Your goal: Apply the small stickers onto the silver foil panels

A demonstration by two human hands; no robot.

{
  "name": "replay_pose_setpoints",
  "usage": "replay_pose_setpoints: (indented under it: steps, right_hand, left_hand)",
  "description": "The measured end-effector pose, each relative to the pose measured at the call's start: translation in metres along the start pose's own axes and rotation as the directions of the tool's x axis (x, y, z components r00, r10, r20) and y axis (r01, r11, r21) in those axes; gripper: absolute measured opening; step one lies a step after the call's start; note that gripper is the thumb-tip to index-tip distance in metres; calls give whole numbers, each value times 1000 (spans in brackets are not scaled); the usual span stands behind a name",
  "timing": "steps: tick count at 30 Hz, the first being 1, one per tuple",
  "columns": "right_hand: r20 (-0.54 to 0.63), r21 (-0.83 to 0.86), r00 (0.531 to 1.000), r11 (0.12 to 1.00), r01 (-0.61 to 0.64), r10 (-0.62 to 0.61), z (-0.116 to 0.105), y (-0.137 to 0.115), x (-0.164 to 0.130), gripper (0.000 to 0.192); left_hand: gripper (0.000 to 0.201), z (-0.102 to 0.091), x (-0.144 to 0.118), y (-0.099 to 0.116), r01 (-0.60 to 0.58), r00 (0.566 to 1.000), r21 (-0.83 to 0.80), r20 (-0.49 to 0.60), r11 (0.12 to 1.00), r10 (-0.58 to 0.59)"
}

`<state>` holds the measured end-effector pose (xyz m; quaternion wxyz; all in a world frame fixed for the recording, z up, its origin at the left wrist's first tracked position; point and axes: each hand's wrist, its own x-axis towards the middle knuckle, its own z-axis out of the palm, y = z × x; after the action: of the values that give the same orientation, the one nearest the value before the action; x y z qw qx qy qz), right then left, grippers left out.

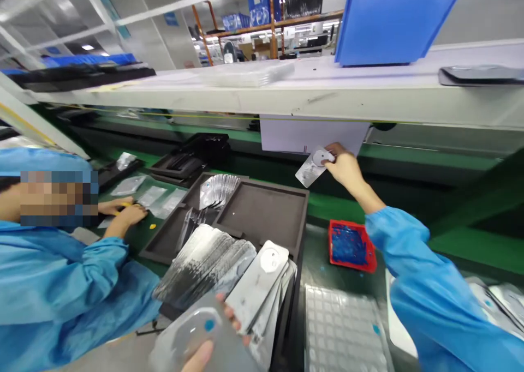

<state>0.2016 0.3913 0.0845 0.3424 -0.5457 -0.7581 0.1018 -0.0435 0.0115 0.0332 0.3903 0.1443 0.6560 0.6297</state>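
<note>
At far left a co-worker in a blue gown (61, 285) leans over the bench, one hand (129, 215) lying flat on the green mat (143, 233) beside some clear bags (151, 196).

The left hand (213, 342) shows only at the bottom edge: the thumb presses on top of a grey panel (196, 334) with a blue dot, and fingertips (234, 322) curl up round its far edge, so the hand is closed on it. Just above it a fanned stack of silvery panels (221, 268) leans out of a dark tray (262, 214); whether the held panel touches the stack cannot be told.

Right of the tray sits a small red bin (352, 246) of blue bits, with a clear blister sheet (344, 328) nearer the camera.

The right hand (346, 167), arm stretched out in a blue sleeve, is raised near a white sheet (311, 135) hanging under the shelf (286, 96). Its fingers pinch one corner of a second panel (313, 167), which hangs tilted in the air over the green belt (409, 156), well apart from the tray.
</note>
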Motion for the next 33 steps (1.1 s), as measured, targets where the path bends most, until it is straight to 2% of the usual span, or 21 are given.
replay_pose_setpoints:
  steps: [1, 3, 5, 6, 8, 10, 12, 14, 16, 18, 20, 23, 27, 30, 33]
  right_hand:
    - [-22, 30, 1000, 1000, -9, 10, -27, -5, -30, 38]
    - [-100, 300, 995, 953, 26, 4, -76, -24, -102, 42]
    - [-155, 421, 986, 907, 15, 56, -109, -51, -179, 37]
    - [-155, 463, 983, 886, -20, 103, -117, -66, -214, 34]
    - [-17, 540, 987, 832, -126, 160, -117, -89, -275, 30]
    - [123, 564, 978, 799, -208, 168, -103, -101, -319, 26]
    - [138, 520, 980, 831, -196, 145, -84, -103, -350, 23]
    - [18, 375, 995, 922, -100, 101, -71, -101, -371, 23]
    - [-129, 167, 992, 986, 19, 3, -66, -98, -385, 26]
    - [-194, 13, 974, 993, 120, -115, -68, -97, -391, 26]
    - [-186, -36, 963, 980, 193, -197, -73, -98, -394, 24]
    - [-167, -61, 955, 969, 240, -247, -77, -101, -395, 23]
    - [-147, -109, 942, 952, 287, -301, -75, -105, -394, 19]
    - [-157, -182, 917, 924, 337, -366, -71, -105, -394, 20]
    - [-189, -266, 869, 875, 404, -458, -67, -102, -395, 24]
  left_hand:
    - [43, 3, -10, -7, 46, 997, -35, 62, 998, -44]
    - [49, 13, -25, -15, 173, 966, -164, 221, 971, -135]
    - [56, 23, -34, -19, 266, 926, -188, 323, 946, -196]
    - [59, 28, -36, -21, 287, 907, -169, 363, 943, -211]
    - [60, 36, -41, -26, 326, 861, -95, 441, 941, -254]
    - [61, 41, -48, -32, 359, 794, -23, 533, 933, -292]
    - [64, 43, -57, -39, 379, 707, 46, 631, 924, -320]
    - [63, 45, -67, -45, 343, 660, 102, 681, 934, -317]
    - [54, 47, -74, -49, 263, 674, 130, 684, 956, -279]
    - [43, 47, -79, -50, 171, 704, 149, 673, 974, -226]
    - [35, 46, -81, -51, 76, 722, 172, 670, 982, -174]
    - [29, 43, -84, -49, -22, 751, 192, 651, 981, -111]
    - [29, 39, -90, -48, -33, 794, 198, 600, 980, -94]
    - [28, 39, -92, -46, -31, 798, 185, 596, 982, -87]
    - [27, 38, -90, -45, -31, 772, 172, 630, 985, -86]
